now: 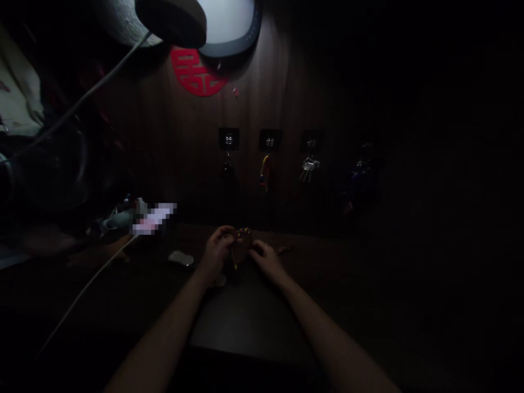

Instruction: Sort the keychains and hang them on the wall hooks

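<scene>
A thin multicoloured braided cord (243, 232), with yellow, red and green spots, forms a small loop low over the dark table. My left hand (218, 251) pinches its left side between thumb and fingers. A yellowish end (235, 266) of the cord hangs below these fingers. On the right, my right hand (265, 257) has bent fingers closed at the loop's edge; the dimness blurs the exact grip. A small silver-grey oblong object (182, 258) lies left of my left hand. Partly under that wrist is a pale round object (221, 280).
Keys (310, 168) and a yellow-red cord (266, 170) hang from wall hooks behind the table (245, 327). A lit phone-like, pixelated thing (153, 219) with a white cable (94, 278) lies left. Above are a lamp (172, 22) and a red paper cutout (196, 73).
</scene>
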The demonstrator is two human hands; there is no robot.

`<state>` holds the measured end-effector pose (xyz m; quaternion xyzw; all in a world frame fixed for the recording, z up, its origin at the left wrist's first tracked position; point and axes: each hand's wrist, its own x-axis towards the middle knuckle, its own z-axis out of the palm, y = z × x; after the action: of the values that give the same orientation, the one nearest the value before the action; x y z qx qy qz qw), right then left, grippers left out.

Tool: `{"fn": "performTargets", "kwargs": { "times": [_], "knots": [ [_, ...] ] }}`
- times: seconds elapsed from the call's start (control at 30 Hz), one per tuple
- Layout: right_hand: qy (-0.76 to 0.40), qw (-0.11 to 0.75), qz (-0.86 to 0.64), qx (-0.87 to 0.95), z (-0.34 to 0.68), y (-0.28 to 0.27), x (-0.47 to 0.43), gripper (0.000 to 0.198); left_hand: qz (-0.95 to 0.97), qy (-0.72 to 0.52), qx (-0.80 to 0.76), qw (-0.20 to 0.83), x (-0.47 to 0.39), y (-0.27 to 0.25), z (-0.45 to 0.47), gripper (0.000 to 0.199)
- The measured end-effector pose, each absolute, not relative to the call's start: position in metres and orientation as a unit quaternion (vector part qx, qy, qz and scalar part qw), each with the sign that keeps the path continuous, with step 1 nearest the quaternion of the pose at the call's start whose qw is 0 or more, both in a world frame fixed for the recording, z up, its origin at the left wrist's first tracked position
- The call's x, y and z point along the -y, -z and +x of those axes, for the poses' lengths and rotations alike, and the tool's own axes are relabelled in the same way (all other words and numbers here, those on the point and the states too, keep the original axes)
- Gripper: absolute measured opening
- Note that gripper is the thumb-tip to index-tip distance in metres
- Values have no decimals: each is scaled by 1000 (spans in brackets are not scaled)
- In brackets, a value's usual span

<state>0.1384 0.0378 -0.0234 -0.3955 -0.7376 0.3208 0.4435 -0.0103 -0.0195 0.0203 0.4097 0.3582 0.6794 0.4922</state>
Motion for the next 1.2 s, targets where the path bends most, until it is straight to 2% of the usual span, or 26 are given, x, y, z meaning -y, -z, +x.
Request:
{"fn": "performTargets", "kwargs": {
  "times": [0.17,0.27,0.4,0.5,0.63,0.73,0.83,1.2],
  "knots": [
    [-347,474,-392,708,141,16,-36,15,310,-731,-338,506,18,-26,-25,38],
    [-428,498,-382,650,142,8,-34,17,289,-741,-383,470,13,-21,-31,35],
    [-603,493,-348,522,145,-1,-30,25,371,-695,-516,337,1,-5,-33,23],
    [-670,481,-307,475,147,-6,-25,25,488,-606,-591,212,-3,6,-32,14],
    [-713,438,-285,467,148,-8,-20,22,622,-522,-572,116,3,8,-25,25],
    [-725,404,-277,484,148,-8,-18,20,706,-493,-496,112,11,4,-18,41],
    [-733,382,-265,496,148,-7,-17,20,755,-462,-445,132,16,2,-12,46],
    [-757,336,-286,482,157,-9,-21,21,756,-434,-468,145,20,0,-12,22]
  ]
}}
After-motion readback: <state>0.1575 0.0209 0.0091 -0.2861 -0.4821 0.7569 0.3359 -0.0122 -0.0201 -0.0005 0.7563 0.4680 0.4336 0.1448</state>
